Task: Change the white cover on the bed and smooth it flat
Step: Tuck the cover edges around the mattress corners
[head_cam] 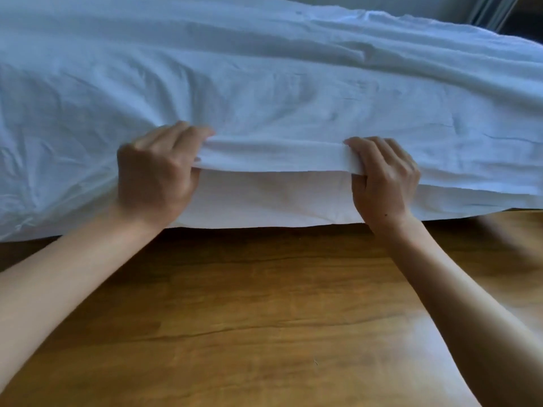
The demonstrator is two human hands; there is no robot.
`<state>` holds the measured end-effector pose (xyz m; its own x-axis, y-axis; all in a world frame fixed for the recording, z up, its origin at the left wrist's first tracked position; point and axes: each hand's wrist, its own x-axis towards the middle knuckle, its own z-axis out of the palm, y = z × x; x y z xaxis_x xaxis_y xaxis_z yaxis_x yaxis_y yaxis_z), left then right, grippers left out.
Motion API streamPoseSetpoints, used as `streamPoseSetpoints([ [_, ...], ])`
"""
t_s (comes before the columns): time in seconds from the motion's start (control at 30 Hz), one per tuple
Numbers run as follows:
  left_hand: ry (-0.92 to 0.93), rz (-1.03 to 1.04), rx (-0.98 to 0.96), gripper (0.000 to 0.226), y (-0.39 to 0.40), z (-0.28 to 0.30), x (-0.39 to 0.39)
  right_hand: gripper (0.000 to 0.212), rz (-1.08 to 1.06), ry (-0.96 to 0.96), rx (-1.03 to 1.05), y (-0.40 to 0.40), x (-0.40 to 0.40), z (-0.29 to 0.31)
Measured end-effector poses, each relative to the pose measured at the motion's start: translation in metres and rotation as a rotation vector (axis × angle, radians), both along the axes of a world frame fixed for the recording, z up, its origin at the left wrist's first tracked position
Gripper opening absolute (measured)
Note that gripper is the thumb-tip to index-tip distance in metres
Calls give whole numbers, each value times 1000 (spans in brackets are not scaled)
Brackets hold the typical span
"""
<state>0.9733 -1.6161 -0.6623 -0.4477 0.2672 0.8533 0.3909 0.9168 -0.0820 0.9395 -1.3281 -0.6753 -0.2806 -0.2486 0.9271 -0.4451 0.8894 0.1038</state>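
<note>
A wrinkled white cover [264,83] lies over the bed and fills the upper half of the view. My left hand [158,174] grips the cover's near hem, fingers curled over the top and thumb underneath. My right hand [385,180] grips the same hem about a forearm's length to the right. The hem [273,155] is stretched taut and lifted between the two hands. Under it shows a second white layer [264,201] hanging down the bed's side.
A brown wooden floor [264,318] runs along the near side of the bed, with a bright patch of light at the lower right. At the far top right a dark gap [517,22] and a grey upright edge stand behind the bed.
</note>
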Motion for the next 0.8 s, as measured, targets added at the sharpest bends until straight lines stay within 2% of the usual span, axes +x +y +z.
streamPoseSetpoints([
  [0.17,-185,-56,-43,16,-3,0,-7,17,4,-155,-10,11,-12,-4],
  [0.23,-271,-117,-154,17,-9,-20,-8,18,31,-241,71,15,-13,-21],
  [0.3,-361,-170,-289,7,-16,-46,-4,9,79,-309,199,19,-6,-54],
  [0.4,-453,-157,-346,23,-25,-75,2,12,93,-370,281,16,7,-101],
  [0.63,-380,-132,-385,26,-32,-75,-8,21,82,-385,281,10,-5,-106],
  [0.8,-303,49,-383,25,-59,-65,-6,17,27,-357,179,22,-6,-101],
])
